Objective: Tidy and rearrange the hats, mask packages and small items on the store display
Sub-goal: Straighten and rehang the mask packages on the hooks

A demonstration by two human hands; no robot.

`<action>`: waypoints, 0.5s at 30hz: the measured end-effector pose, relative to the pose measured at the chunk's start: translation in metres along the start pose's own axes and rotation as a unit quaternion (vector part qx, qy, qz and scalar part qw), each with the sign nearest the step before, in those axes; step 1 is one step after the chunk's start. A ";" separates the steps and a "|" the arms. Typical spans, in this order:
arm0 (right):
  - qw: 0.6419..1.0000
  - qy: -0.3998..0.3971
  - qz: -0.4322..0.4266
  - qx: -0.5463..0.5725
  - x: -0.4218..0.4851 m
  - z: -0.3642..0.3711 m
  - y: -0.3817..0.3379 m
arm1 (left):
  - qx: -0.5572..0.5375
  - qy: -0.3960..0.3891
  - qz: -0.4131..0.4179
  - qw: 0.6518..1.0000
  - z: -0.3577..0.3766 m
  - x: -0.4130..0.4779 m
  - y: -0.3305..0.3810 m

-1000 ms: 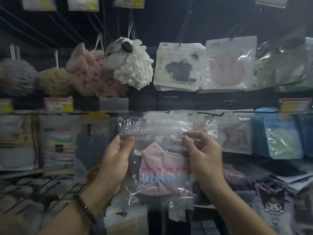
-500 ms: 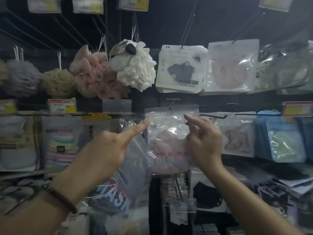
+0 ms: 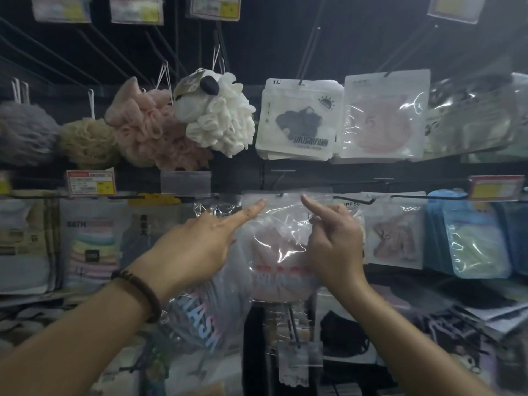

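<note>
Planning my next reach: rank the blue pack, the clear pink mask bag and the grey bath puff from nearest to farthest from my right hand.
1. Clear pink mask bag: middle row, touching the right hand at its fingers.
2. Blue pack: same row, far right.
3. Grey bath puff: upper row, far left.

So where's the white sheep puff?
The white sheep puff hangs high, left of centre in the head view, between the pink puff and the white mask package.

far-right packages (image 3: 474, 124) — blurred, edge-cut | price tag (image 3: 91, 182) — print unreadable
</note>
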State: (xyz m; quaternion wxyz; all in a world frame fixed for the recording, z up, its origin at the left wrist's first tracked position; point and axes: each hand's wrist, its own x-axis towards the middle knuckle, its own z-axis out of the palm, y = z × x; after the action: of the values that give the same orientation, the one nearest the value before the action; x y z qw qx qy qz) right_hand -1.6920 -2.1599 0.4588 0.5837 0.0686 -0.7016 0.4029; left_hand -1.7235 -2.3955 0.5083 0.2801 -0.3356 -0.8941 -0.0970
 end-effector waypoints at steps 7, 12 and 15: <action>0.999 -0.031 0.007 -0.028 0.003 0.005 0.001 | 0.012 -0.014 -0.022 1.000 0.001 0.000 -0.009; 0.983 -0.089 -0.010 -0.163 0.011 0.004 0.008 | -0.005 0.000 -0.029 1.000 0.004 -0.001 -0.019; 0.935 -0.159 -0.007 -0.318 0.018 0.004 0.004 | -0.014 0.026 -0.030 0.999 0.004 -0.007 -0.031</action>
State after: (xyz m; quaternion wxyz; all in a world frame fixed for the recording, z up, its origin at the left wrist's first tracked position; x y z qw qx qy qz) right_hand -1.7030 -2.1531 0.4724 0.4585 -0.0522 -0.8764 0.1381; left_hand -1.7415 -2.4213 0.5014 0.2961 -0.3099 -0.8946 -0.1263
